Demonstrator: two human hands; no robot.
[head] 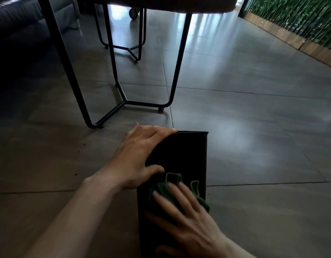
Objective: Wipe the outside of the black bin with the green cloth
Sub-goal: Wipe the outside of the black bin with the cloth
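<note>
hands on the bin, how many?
2. Left hand rests on the black bin at its far left edge; right hand presses the green cloth on its upper side.

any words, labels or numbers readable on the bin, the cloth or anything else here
None. The bin shows a plain black side with no label or print. The cloth under the right hand is plain green. Floor, table legs and plant wall carry no readable text.

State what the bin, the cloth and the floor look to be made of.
Black rectangular bin: smooth, matte, sharp folded edges; likely sheet metal or hard plastic.
Crumpled green cloth: soft fabric that bunches, seemingly microfibre.
Grey floor: large glossy tiles, with grout lines and reflections.
</note>
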